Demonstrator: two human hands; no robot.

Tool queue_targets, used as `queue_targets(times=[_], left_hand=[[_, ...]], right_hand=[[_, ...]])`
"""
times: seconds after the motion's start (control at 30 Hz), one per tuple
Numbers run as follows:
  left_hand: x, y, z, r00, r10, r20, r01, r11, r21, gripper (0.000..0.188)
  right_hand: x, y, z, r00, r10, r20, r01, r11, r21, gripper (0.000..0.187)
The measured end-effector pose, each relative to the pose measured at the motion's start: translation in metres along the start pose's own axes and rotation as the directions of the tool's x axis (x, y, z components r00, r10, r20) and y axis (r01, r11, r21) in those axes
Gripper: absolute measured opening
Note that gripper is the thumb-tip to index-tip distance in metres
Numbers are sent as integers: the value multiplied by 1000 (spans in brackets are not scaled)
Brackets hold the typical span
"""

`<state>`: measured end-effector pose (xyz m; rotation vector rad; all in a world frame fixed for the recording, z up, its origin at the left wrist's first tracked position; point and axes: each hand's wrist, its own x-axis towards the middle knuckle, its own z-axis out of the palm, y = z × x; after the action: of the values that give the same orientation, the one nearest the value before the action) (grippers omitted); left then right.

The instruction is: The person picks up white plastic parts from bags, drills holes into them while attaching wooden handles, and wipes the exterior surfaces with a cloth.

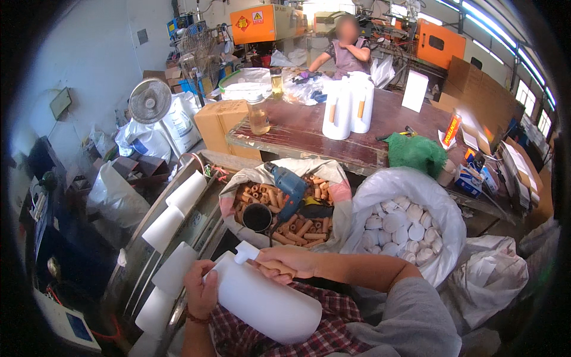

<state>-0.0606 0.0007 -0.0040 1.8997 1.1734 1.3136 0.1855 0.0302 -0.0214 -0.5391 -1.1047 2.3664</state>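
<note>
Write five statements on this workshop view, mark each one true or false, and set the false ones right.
1. The left hand touches the upper end of a large white container. True.
2. No power tool is in view. False: a blue drill lies over tan pieces in an open bag.
3. The right hand grips a tan handle. True.
4. Black balls fill the sack beyond the right forearm. False: that white sack holds white discs.
5. Two white containers stand upright on the table. True.
</note>
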Motion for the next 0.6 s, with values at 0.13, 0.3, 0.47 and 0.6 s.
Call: queue_targets(times=[0.13, 0.3, 0.47, 0.6], left_hand=[[-12, 2, -5, 997, -68, -32, 71, 995, 74, 19], [-11, -11, 18, 991, -134, 27, 128, 979, 157, 25], [-16, 0, 16, 991, -133, 32, 116, 942, 315, 30], [-16, -1, 21, 999, -44, 32, 31, 939, 342, 31]], right_hand=[[12, 12, 8, 975, -26, -222, -47, 946, -320, 31], [7, 38, -8, 848, -445, -286, -41, 484, -874, 42], [-5, 40, 8, 837, -416, -355, -188, 391, -901, 38], [-8, 46, -6, 871, -396, -290, -10, 577, -817, 32]])
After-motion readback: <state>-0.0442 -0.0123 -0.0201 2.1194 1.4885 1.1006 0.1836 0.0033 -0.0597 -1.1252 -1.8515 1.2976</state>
